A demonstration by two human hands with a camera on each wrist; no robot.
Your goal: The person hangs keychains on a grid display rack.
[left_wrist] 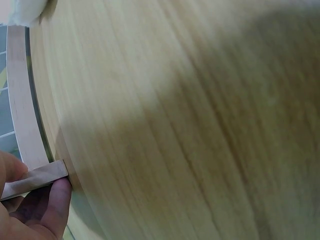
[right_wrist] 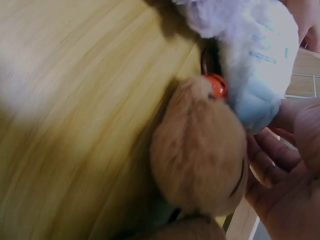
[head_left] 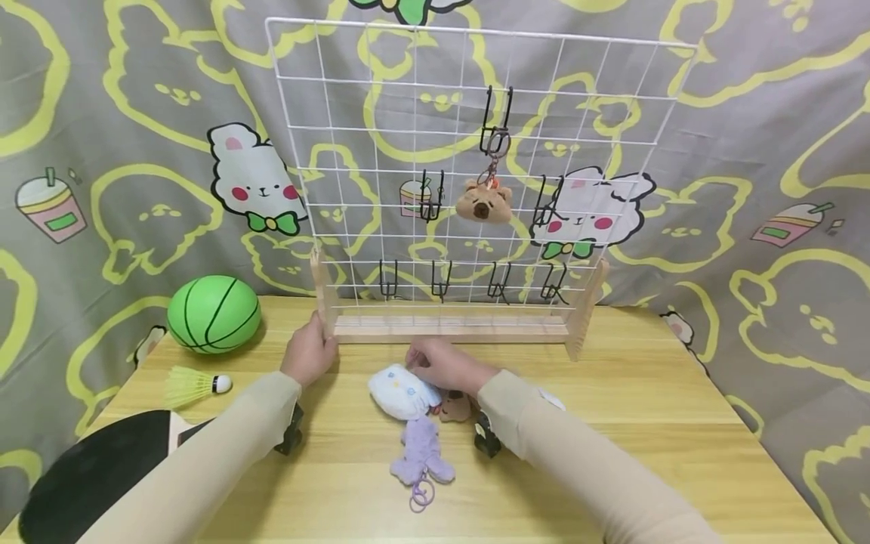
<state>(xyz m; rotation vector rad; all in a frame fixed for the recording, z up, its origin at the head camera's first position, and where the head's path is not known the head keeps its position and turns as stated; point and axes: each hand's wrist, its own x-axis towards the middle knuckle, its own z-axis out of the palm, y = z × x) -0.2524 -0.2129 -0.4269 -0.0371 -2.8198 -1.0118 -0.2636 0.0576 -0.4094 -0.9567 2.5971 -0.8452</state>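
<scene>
In the head view my left hand (head_left: 309, 351) grips the left wooden foot (left_wrist: 42, 176) of a white wire grid rack (head_left: 442, 330), thumb and fingers on either side of it. My right hand (head_left: 451, 366) holds the back edge of a white plush toy (head_left: 401, 393) with blue eyes, its fingertips partly hidden. Touching or close beside this toy are a brown plush (right_wrist: 197, 150) with a red bell and a fuzzy purple plush (head_left: 423, 451) with a purple ring. A brown bear-like plush keychain (head_left: 484, 202) hangs from the rack's top hook (head_left: 496, 125).
Several other black hooks (head_left: 440, 279) are fixed on the grid. At the left lie a green ball (head_left: 214, 313), a yellow shuttlecock (head_left: 193, 387) and a black paddle (head_left: 102, 476). A small white item (head_left: 552, 399) shows partly behind my right forearm. A patterned curtain (head_left: 714, 136) hangs behind the table.
</scene>
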